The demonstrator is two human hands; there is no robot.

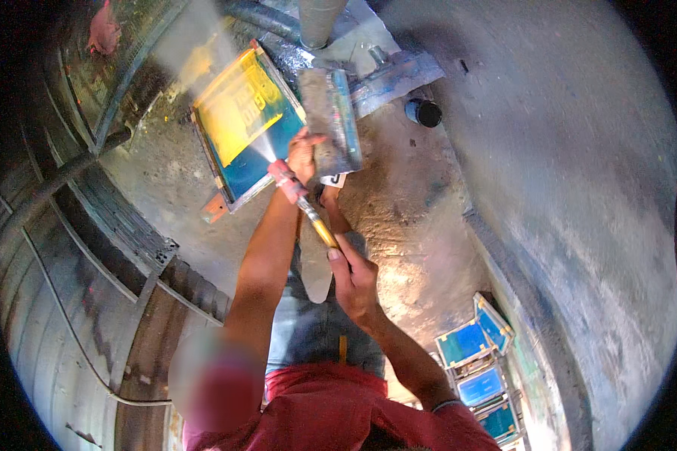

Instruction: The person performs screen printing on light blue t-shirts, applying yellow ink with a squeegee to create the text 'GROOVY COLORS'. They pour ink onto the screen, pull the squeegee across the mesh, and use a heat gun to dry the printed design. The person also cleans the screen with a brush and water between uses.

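My right hand (353, 278) grips the yellow handle (325, 230) of a spray tool with a red head (286, 177), from which a white jet comes toward the framed screen (259, 171). The screen is teal with a large yellow printed area (226, 128); it leans tilted at the upper centre-left. My left hand (302, 154) is closed on the lower left edge of a grimy grey rectangular panel (327, 113), just right of the screen. The panel partly hides what lies behind it, and my left fingers partly overlap it.
Pipes (263, 19) and a post (316, 19) stand at the back, beside a metal ledge (395, 79) and a dark cylinder (427, 111). Metal rails (90, 240) and corrugated sheeting (60, 331) line the left. Several blue framed screens (462, 346) stand at lower right along a concrete wall (564, 188).
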